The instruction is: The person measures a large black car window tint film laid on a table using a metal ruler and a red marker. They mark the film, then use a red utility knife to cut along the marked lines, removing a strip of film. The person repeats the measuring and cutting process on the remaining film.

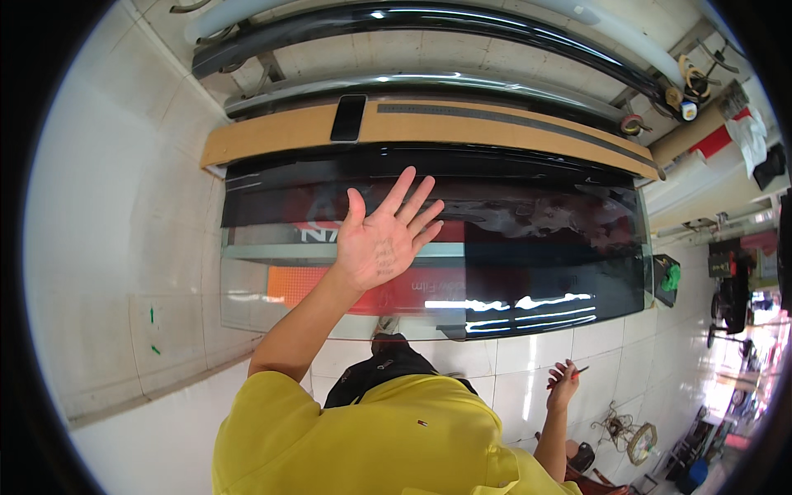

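My left hand (378, 243) is raised over the glass-topped table (553, 289), palm up with fingers spread and nothing in it. Faint dark marks show on the palm. Below it, a sheet of dark glossy film (536, 198) covers the far side and right part of the glass, with wrinkles toward the right. My right hand (563, 384) is out to the right, off the table's near edge. Its fingers are closed around a slim red tool with a dark tip (581, 370), too small to tell its exact kind.
Beyond the glass runs a tan board (289, 134) bearing a dark phone (349, 118) and a long ruler (462, 114). Rolls of film (429, 18) hang on the tiled wall behind. Red printed boxes (363, 289) show through the glass. A wire-framed fan-like object (641, 443) stands at lower right.
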{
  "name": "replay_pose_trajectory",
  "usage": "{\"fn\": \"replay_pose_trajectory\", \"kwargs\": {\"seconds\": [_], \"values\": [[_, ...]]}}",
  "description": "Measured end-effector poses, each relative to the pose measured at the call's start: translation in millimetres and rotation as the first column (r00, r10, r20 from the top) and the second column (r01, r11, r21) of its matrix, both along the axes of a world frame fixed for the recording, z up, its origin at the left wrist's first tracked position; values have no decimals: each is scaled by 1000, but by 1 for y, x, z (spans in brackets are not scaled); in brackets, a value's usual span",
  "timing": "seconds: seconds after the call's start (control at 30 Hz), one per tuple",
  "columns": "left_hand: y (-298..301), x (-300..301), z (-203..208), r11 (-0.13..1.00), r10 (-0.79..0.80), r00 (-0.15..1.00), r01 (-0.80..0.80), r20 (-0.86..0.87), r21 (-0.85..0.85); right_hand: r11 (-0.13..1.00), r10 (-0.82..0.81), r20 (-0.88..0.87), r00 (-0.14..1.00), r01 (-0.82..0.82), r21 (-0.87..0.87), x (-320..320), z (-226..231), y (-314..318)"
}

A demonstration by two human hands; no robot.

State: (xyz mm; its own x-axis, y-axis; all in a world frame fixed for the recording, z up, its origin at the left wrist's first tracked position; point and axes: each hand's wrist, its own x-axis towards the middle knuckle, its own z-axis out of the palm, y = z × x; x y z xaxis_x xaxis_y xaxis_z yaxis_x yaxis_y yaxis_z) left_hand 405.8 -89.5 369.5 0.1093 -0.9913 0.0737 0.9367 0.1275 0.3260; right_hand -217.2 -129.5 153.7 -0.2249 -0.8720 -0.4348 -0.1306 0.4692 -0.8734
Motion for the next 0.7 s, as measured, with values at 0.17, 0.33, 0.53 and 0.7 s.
{"fn": "replay_pose_trajectory", "kwargs": {"seconds": [0.17, 0.33, 0.53, 0.7], "values": [[-12, 6, 7, 996, -87, 994, 86, -61, -16, 998, 43, -26, 999, -41, 53, 30, 24, 60], [-8, -21, 8, 991, -125, 992, 125, 10, -42, 985, 8, -96, 995, 9, 173, -2, 6, 125], [-5, -46, 2, 985, -171, 985, 170, 26, 40, 934, -111, -161, 981, 158, 321, -27, -48, 224], [-20, -20, -18, 977, -180, 984, 178, 1, 119, 879, -60, -191, 980, 143, 456, 9, -75, 283]]}}
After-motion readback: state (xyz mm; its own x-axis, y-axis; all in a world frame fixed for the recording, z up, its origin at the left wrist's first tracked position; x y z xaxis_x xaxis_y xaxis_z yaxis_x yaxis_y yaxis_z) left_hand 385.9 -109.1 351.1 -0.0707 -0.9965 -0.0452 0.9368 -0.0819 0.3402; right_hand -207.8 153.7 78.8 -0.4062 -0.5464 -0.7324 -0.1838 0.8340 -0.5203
